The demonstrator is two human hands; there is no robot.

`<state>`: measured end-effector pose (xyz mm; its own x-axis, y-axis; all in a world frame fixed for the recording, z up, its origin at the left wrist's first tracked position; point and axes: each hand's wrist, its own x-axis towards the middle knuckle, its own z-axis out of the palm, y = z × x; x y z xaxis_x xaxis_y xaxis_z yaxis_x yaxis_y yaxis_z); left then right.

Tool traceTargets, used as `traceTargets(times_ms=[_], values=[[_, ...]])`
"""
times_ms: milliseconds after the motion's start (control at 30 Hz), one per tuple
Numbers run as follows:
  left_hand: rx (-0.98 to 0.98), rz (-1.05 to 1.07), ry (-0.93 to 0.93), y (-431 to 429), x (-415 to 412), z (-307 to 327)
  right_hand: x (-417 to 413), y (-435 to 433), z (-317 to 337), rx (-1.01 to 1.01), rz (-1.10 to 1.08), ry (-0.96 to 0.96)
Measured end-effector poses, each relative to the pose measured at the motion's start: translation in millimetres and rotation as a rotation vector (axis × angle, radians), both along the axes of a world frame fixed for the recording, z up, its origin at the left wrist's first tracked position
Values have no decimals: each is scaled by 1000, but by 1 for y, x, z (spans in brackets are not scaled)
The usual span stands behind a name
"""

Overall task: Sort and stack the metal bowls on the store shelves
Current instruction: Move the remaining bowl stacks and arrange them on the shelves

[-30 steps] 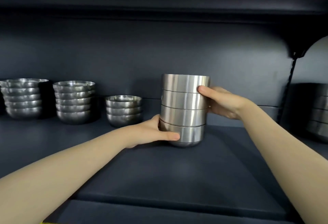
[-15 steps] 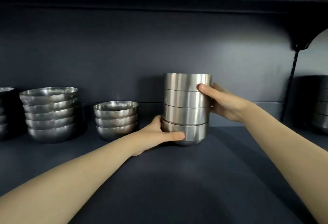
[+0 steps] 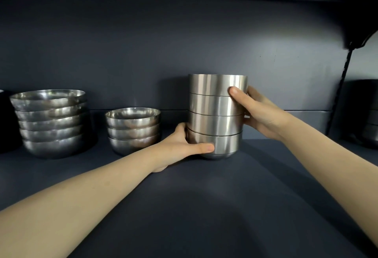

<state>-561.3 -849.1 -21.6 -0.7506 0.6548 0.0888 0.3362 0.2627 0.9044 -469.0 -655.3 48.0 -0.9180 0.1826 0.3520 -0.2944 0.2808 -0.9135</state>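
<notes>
A tall stack of several straight-sided brushed metal bowls (image 3: pixel 214 114) stands on the dark shelf (image 3: pixel 204 206), near its back wall. My left hand (image 3: pixel 184 145) grips the bottom bowl from the left, thumb across its front. My right hand (image 3: pixel 257 112) holds the upper bowls from the right, thumb on the seam below the top bowl. The fingers of both hands are hidden behind the stack.
A stack of three rounded shiny bowls (image 3: pixel 133 130) sits just left of my left hand. Farther left stands a taller stack of wider bowls (image 3: pixel 51 122). More dark bowls (image 3: pixel 370 122) sit at the far right behind a black cable (image 3: pixel 339 92). An upper shelf hangs overhead.
The view has drawn closer to the shelf and shifted right, so the leftmost bowl stack left the frame. Both hands keep the same hold on the tall stack.
</notes>
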Motion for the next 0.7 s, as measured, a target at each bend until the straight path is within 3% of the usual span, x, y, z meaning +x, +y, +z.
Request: traceTargets(times_ms=[700], values=[[7,40,62,-1,0,-1,-9,-2,-14,33,-54,-45]])
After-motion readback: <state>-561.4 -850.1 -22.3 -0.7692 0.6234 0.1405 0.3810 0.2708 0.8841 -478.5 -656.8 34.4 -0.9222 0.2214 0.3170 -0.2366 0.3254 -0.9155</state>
